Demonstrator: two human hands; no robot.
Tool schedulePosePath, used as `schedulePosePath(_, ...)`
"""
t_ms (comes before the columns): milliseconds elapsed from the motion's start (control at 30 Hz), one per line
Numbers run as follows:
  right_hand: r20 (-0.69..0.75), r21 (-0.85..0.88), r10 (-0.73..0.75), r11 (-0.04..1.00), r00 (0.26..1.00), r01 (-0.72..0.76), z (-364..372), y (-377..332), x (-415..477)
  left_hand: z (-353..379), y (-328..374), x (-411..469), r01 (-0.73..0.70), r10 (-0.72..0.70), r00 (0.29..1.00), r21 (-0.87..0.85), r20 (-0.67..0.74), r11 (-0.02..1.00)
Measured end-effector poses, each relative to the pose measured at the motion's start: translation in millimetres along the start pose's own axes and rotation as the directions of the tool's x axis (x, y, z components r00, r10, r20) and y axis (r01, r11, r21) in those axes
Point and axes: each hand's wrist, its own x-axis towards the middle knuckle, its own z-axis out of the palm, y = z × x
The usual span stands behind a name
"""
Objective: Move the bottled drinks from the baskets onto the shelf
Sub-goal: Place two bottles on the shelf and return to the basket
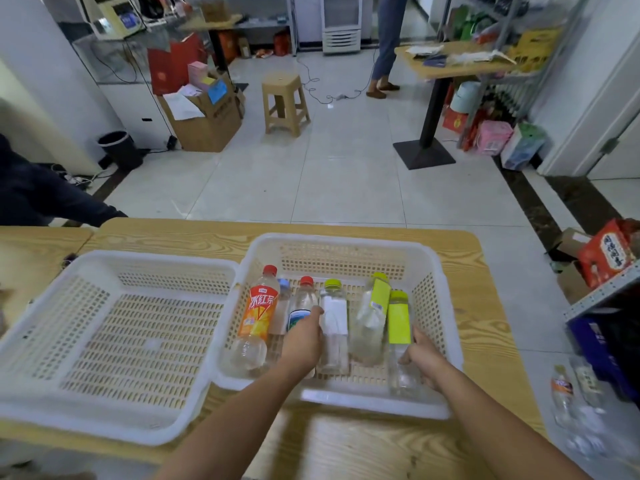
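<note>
Both forearms reach in from the near edge toward the right basket (346, 239), which sits on the wooden surface (173, 237). Left grip (303, 344) is inside this basket, fingers curled round the body of a red-capped clear bottle (302, 303). Right grip (424, 363) is at the basket's near right corner, clenched on the lower body of a yellow-labelled bottle (399, 322).

Six bottles are in the right basket, caps pointing to its far wall. At its left side is an orange-labelled tea bottle (258, 317); a blue-capped bottle (284, 299) is partly hidden behind it. Just right of the left grip is a white-labelled bottle (334, 320); right of that, a second yellow-labelled bottle (374, 306) tilts toward the right wall.

The left basket (156, 259) touches the right basket's left rim, on the same surface. Right of the right basket, off the surface, is a metal shelf (602, 296); blurred clear bottles (562, 389) stand on a lower level of it; a red carton (606, 258) sits on top.

Beyond the right basket is tiled floor, then a tan plastic stool (285, 102), with a cardboard box (204, 123) to the stool's left; further right stands a pedestal table (450, 60), and a person's legs (384, 46) are behind it.
</note>
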Motion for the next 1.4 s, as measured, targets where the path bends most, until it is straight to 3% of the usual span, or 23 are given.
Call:
schedulePosePath(100, -0.009, -0.07, -0.104, 0.992, 0.995, 0.103, 3.2, -7.3, -8.4, 5.0, 12.0, 1.7, -0.171, 0.17, 0.985, -0.067, -0.031, 0.983)
schedulePosePath(200, 0.046, -0.149, -0.176, 0.972, 0.983, 0.181, 5.7, 1.0, -9.0, 14.5, 32.7, 5.7, -0.296, 0.297, 0.951, -0.021, 0.084, 0.955)
schedulePosePath(300, 0.081, -0.175, -0.178, 0.966, 0.981, 0.19, 6.1, 6.2, -9.4, 27.7, 50.4, 7.6, -0.226, 0.218, 0.946, 0.003, 0.241, 0.974)
schedulePosePath(400, 0.017, -0.184, -0.195, 0.963, 0.981, 0.195, 10.0, 6.0, -9.5, 43.3, 61.2, 7.0, -0.189, 0.176, 0.944, 0.019, 0.278, 0.982)
schedulePosePath(633, -0.039, -0.157, -0.125, 0.981, 0.991, 0.117, 13.1, 10.3, -2.5, 65.7, 66.6, 15.7, 0.118, -0.028, 0.93, -0.223, 0.367, 0.968)
schedulePosePath(800, -0.04, -0.08, -0.011, 0.997, 0.999, 0.008, 7.5, 9.6, 3.3, 54.6, 75.1, 26.4, 0.335, -0.156, 0.9, -0.415, 0.407, 0.846)
schedulePosePath(967, -0.031, 0.169, 0.02, 0.986, 0.999, -0.015, 1.7, 14.2, 10.8, 45.5, 69.2, 30.0, 0.487, -0.204, 0.832, -0.503, 0.516, 0.714)
schedulePosePath(1100, 0.096, 0.433, 0.089, 0.893, 0.991, -0.122, -5.8, 4.8, 4.4, 24.7, 58.0, 31.3, 0.576, -0.114, 0.788, -0.66, 0.605, 0.482)
schedulePosePath(1167, 0.156, 0.532, 0.053, 0.837, 0.986, -0.129, -10.1, 9.7, 10.7, 15.5, 53.0, 29.5, 0.602, -0.04, 0.772, -0.709, 0.635, 0.366)
schedulePosePath(1333, 0.322, 0.719, -0.11, 0.675, 0.94, -0.167, -21.6, -10.1, -10.8, -3.3, 40.4, 32.2, 0.578, 0.133, 0.771, -0.773, 0.622, 0.261)
schedulePosePath(1400, 0.319, 0.777, -0.17, 0.61, 0.932, -0.155, -30.2, -13.0, -11.5, -8.1, 43.7, 36.0, 0.561, 0.216, 0.777, -0.806, 0.591, 0.188)
